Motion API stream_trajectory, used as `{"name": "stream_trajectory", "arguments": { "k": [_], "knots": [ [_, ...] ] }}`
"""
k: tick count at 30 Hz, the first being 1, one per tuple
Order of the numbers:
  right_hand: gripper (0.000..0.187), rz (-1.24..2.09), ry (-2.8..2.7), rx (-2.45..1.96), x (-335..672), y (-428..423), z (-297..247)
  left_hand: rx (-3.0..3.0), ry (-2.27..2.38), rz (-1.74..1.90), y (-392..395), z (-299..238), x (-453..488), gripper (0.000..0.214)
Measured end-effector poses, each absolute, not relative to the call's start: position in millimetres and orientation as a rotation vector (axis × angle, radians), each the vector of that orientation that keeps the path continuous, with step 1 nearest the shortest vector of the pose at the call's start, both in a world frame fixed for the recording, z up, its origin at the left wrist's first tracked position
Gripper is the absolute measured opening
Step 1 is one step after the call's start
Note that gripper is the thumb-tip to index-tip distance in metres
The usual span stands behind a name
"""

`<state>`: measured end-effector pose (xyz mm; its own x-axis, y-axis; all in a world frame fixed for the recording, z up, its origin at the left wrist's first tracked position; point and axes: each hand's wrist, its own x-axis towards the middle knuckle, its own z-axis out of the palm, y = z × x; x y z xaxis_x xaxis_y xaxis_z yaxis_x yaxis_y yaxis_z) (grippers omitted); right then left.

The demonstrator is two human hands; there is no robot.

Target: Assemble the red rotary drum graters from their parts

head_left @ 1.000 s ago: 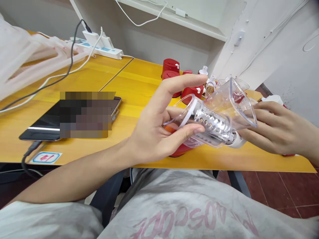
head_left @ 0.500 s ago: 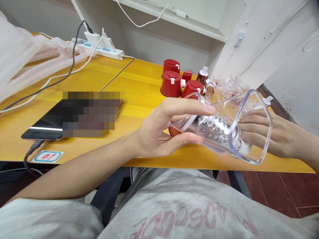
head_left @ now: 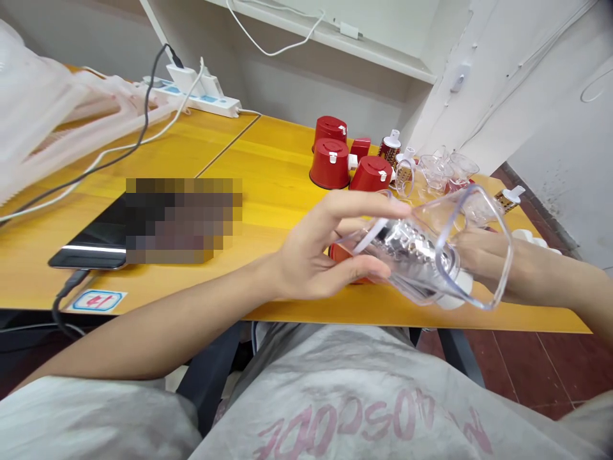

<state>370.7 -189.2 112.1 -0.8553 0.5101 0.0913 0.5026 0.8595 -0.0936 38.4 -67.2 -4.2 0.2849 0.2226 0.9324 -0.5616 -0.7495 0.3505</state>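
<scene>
Gripping a clear plastic housing (head_left: 431, 214) between thumb and fingers of the left hand (head_left: 313, 249), tilted above the yellow table (head_left: 268, 211) near its front edge, with a perforated metal drum (head_left: 414, 249) inside. Holding the right hand (head_left: 493, 259) behind the housing's wide mouth, with fingers partly hidden; unable to tell whether closed on anything.

A tilted clear housing (head_left: 437, 211) encloses a perforated metal drum (head_left: 412, 246).
</scene>
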Motion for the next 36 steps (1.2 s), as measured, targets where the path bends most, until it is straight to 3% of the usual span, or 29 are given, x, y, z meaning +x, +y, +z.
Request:
{"name": "stream_trajectory", "arguments": {
  "k": [3,6,8,14,21,27,36],
  "knots": [
    [0.033,0.306,-2.887,-0.814,363,-180,118,1.836,-0.219,1.535,-60,-18,39,0.099],
    [0.015,0.561,-2.82,-0.898,355,-166,119,1.769,-0.199,1.533,-51,-16,36,0.088],
    [0.016,0.693,-2.76,-0.855,352,-155,114,1.724,-0.145,1.522,-45,-13,35,0.081],
    [0.025,0.651,-2.657,-0.754,351,-141,93,1.65,-0.039,1.391,-34,-15,26,0.081],
    [0.008,0.59,-2.621,-0.746,345,-147,83,1.689,-0.113,1.268,-18,-17,10,0.078],
    [0.019,0.696,-2.601,-0.842,334,-152,85,1.731,-0.082,1.129,1,-11,0,0.095],
    [0.018,0.957,-2.636,-0.811,331,-152,96,1.592,0.153,0.944,-9,-5,-13,0.082]
  ]
}}
